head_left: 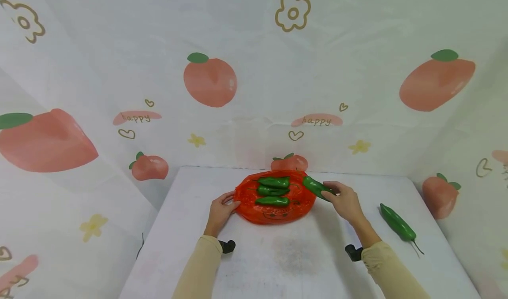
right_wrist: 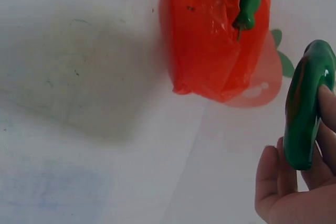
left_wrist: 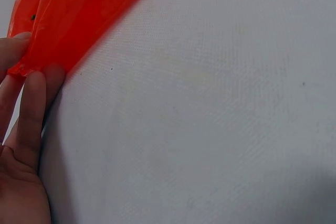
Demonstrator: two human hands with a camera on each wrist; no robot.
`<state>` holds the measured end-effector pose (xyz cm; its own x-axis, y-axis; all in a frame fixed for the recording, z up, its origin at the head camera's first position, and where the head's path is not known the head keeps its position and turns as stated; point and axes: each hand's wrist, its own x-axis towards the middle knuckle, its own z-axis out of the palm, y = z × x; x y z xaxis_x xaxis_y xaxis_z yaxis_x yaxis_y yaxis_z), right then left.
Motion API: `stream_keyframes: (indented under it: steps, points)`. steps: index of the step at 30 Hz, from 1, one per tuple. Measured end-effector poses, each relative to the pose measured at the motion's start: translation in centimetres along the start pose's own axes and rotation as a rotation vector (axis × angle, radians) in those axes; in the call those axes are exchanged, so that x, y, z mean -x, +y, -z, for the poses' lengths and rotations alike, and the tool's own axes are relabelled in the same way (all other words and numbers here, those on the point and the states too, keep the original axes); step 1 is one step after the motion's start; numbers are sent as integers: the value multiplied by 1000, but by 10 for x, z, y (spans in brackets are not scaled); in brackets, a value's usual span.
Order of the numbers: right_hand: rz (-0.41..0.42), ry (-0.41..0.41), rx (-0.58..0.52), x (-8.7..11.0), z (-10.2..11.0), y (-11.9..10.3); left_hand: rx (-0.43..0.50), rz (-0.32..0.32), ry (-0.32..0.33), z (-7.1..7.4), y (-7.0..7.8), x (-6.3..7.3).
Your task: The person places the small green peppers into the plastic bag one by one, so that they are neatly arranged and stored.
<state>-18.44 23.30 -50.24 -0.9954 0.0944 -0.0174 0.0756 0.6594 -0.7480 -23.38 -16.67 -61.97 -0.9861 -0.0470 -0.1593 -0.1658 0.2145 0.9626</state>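
Note:
A red plastic bag [head_left: 274, 217] with a printed face lies spread on the white table, and three green chili peppers [head_left: 272, 200] lie on it in a stack of rows. At its left edge my left hand [head_left: 219, 212] pinches the plastic; the left wrist view has the thumb and fingers on the gathered red film [left_wrist: 84, 24]. My right hand [head_left: 346, 203] holds another green pepper [right_wrist: 303, 108] between thumb and fingers, over the bag's right edge. In the right wrist view this pepper is raised beside the bag, one of whose peppers [right_wrist: 250, 1] shows.
One more green pepper [head_left: 398, 222] with a thin stem lies at the table's right side. A white cloth [head_left: 254, 136] printed with fruit and flowers hangs behind the table [head_left: 295, 255] and along both sides. Black straps' ends [head_left: 227, 246] stick out at the wrists.

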Motion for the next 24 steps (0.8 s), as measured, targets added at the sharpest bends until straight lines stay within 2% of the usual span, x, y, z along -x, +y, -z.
stream_keyframes:
  steps: [5,12,24]
  points:
    - [64,-12,12,-2,-8,-7,0,11,-1,1,-1,-1]
    - [137,-23,8,-6,-19,-15,-11,-6,12,-1,1,3]
    - [254,-81,47,-13,-41,-25,-15,-8,18,-1,5,5]
